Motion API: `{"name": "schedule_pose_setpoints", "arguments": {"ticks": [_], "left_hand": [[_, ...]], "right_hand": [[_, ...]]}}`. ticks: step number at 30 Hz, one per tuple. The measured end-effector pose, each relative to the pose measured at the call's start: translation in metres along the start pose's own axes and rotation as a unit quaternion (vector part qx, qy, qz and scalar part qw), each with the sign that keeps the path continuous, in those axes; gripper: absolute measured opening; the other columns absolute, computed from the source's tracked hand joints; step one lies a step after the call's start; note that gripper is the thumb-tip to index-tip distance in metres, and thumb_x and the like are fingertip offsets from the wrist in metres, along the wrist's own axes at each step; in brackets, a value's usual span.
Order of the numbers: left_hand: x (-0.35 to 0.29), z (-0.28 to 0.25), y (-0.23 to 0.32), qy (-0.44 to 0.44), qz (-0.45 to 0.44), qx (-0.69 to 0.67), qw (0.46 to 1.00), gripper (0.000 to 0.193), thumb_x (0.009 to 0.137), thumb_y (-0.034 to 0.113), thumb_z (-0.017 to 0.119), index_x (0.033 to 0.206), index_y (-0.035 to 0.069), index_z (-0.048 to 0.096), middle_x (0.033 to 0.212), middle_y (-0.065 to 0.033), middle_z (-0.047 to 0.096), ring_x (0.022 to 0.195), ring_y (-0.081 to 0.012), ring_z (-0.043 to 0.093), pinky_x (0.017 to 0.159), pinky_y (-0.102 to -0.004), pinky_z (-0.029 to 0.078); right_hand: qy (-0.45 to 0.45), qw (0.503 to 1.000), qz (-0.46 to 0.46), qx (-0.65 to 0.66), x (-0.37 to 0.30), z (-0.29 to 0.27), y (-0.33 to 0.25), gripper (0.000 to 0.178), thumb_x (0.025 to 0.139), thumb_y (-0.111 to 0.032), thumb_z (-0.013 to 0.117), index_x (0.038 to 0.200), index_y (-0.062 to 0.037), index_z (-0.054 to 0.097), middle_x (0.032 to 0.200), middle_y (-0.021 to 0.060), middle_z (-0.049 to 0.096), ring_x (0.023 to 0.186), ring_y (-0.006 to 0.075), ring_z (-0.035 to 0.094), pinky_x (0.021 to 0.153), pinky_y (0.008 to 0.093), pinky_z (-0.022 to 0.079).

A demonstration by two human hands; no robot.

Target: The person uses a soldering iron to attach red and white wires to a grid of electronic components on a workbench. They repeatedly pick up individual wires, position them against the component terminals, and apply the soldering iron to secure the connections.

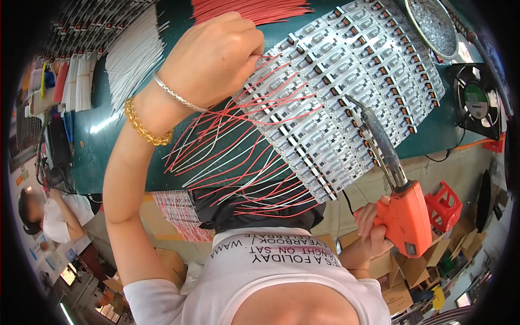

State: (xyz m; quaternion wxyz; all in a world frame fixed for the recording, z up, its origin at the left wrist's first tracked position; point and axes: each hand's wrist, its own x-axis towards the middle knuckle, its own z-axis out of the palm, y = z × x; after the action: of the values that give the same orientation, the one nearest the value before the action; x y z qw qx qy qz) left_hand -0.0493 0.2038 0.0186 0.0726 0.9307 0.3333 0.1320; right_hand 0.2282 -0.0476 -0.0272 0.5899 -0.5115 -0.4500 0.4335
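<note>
My left hand (219, 59) is closed at the upper left edge of a panel of small circuit boards (325, 100). Its fingertips point down and away, so whatever they pinch is hidden. Red and white wires (233, 157) fan out from the panel's left edge, below that hand. In my right hand (371, 233) is an orange soldering gun (409, 216), held by its handle. The gun's long metal barrel reaches up over the panel, with its thin tip above the rows of boards. Whether the tip touches a board, I cannot tell.
Bundles of white wires (132, 59) and red wires (244, 10) lie on the green table (114, 154). An oval metal dish (432, 27) and a black fan (478, 103) stand at the right. A red plastic stool (444, 206) and cardboard boxes are beyond. Another person (59, 216) sits at far left.
</note>
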Motion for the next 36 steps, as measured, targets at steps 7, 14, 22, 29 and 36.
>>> {"name": "schedule_pose_setpoints", "arguments": {"ticks": [7, 14, 22, 29, 36], "left_hand": [[-0.003, -0.002, 0.042, 0.157, -0.065, -0.040, 0.985, 0.011, 0.072, -0.001, 0.067, 0.081, 0.003, 0.063, 0.076, -0.0057, 0.064, 0.066, -0.0212, 0.059, 0.070, -0.0316, 0.047], [-0.008, 0.036, 0.103, 0.121, -0.120, -0.127, 0.977, 0.015, 0.067, 0.002, 0.069, 0.074, 0.009, 0.058, 0.074, -0.0018, 0.052, 0.071, -0.0216, 0.049, 0.070, -0.0339, 0.034], [-0.003, 0.049, 0.109, 0.150, -0.135, -0.071, 0.977, 0.020, 0.060, 0.001, 0.067, 0.071, 0.010, 0.053, 0.070, -0.0028, 0.048, 0.068, -0.0227, 0.048, 0.069, -0.0346, 0.034], [-0.003, 0.048, 0.107, 0.150, -0.134, -0.065, 0.977, 0.020, 0.058, 0.000, 0.067, 0.070, 0.009, 0.052, 0.068, -0.0029, 0.047, 0.066, -0.0229, 0.047, 0.067, -0.0345, 0.033], [0.000, 0.048, 0.109, 0.146, -0.136, -0.072, 0.977, 0.020, 0.059, 0.000, 0.067, 0.069, 0.009, 0.053, 0.068, -0.0029, 0.047, 0.066, -0.0228, 0.047, 0.067, -0.0342, 0.033]], "right_hand": [[-0.018, 0.994, 0.058, 0.088, -0.019, -0.023, 0.005, 0.065, 0.091, -0.042, 0.059, 0.129, 0.0082, 0.041, 0.053, -0.0024, 0.045, 0.045, 0.0095, 0.043, 0.049, 0.0254, 0.039], [-0.017, 0.996, 0.088, -0.017, -0.012, -0.005, -0.017, 0.065, 0.085, -0.053, 0.062, 0.113, 0.0024, 0.045, 0.056, -0.0024, 0.046, 0.049, 0.0108, 0.045, 0.053, 0.0271, 0.039], [0.109, 0.974, 0.159, -0.122, -0.030, -0.006, -0.008, 0.069, 0.072, -0.072, 0.063, 0.081, -0.0038, 0.053, 0.083, 0.0041, 0.053, 0.067, 0.0145, 0.052, 0.057, 0.0286, 0.041], [0.015, 0.946, 0.158, -0.282, -0.044, -0.034, -0.004, 0.077, 0.070, -0.076, 0.059, 0.092, -0.0019, 0.059, 0.091, 0.0065, 0.052, 0.075, 0.0179, 0.056, 0.062, 0.0315, 0.045], [0.089, 0.970, 0.158, -0.164, -0.036, -0.017, -0.009, 0.075, 0.073, -0.073, 0.060, 0.092, -0.0008, 0.060, 0.086, 0.0067, 0.054, 0.075, 0.0177, 0.058, 0.063, 0.0304, 0.046]]}}
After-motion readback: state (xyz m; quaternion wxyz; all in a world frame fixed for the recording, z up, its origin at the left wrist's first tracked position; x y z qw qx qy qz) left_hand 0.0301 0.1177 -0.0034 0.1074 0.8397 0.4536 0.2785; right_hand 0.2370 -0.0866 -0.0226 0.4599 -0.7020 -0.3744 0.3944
